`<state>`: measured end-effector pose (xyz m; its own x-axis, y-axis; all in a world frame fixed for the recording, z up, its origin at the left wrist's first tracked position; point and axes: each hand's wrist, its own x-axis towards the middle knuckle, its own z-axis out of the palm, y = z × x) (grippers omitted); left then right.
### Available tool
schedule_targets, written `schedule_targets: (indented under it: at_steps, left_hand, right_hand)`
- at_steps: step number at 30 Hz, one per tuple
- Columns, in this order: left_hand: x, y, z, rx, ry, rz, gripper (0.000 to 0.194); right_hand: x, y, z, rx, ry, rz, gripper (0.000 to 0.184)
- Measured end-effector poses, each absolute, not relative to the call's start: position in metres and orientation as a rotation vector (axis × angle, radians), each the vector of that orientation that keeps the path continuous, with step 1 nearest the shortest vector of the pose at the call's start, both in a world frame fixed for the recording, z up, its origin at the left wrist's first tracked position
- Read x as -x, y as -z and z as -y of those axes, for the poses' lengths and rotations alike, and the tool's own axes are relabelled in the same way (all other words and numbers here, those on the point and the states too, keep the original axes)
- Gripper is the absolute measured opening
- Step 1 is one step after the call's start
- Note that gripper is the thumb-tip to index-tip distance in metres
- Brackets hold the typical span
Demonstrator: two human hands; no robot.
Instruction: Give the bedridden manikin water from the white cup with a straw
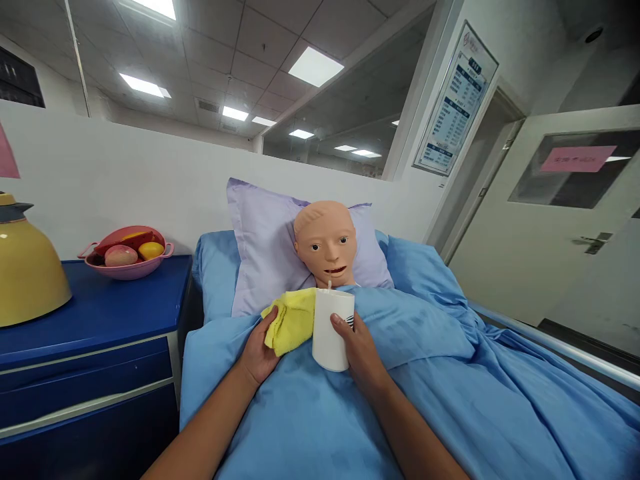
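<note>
A training manikin [326,241] lies in a bed, head on a lilac pillow [255,247], covered to the chin by a blue blanket [425,373]. My right hand [361,353] grips a white cup [330,330] held just under the manikin's chin. A thin straw [329,281] rises from the cup to the manikin's open mouth. My left hand [259,353] holds a yellow cloth [293,320], which lies on the blanket beside the cup, below the chin.
A blue bedside cabinet [95,320] stands at the left, bearing a pink bowl [127,268] of fruit and a yellow kettle [27,267]. A metal bed rail [560,343] runs along the right. Behind it are a white door [565,220] and a wall notice [456,100].
</note>
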<state>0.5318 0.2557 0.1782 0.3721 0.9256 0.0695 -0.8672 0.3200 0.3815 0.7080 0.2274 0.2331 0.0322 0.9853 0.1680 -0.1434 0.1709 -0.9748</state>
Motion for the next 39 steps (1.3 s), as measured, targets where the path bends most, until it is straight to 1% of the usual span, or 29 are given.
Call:
schedule_targets:
  at_steps: [13,19,36,39]
  left_hand:
    - [-0.533,-0.180,-0.254,-0.405,-1.183,-0.200,0.048]
    - [-0.533,-0.181,-0.253,-0.398,-1.179,-0.187,0.047]
    - [-0.532,-0.184,-0.249,-0.408,-1.188,-0.232,0.047]
    - [-0.532,-0.183,-0.249,-0.424,-1.180,-0.231,0.047]
  right_hand:
    - [-0.703,-0.235,-0.222,1.030,-1.071,1.158,0.062]
    - [-0.705,-0.233,-0.223,1.040,-1.086,1.151,0.060]
    - [-0.711,-0.225,-0.233,0.911,-1.139,1.084,0.064]
    - [-0.714,-0.222,-0.235,0.896,-1.159,1.091,0.062]
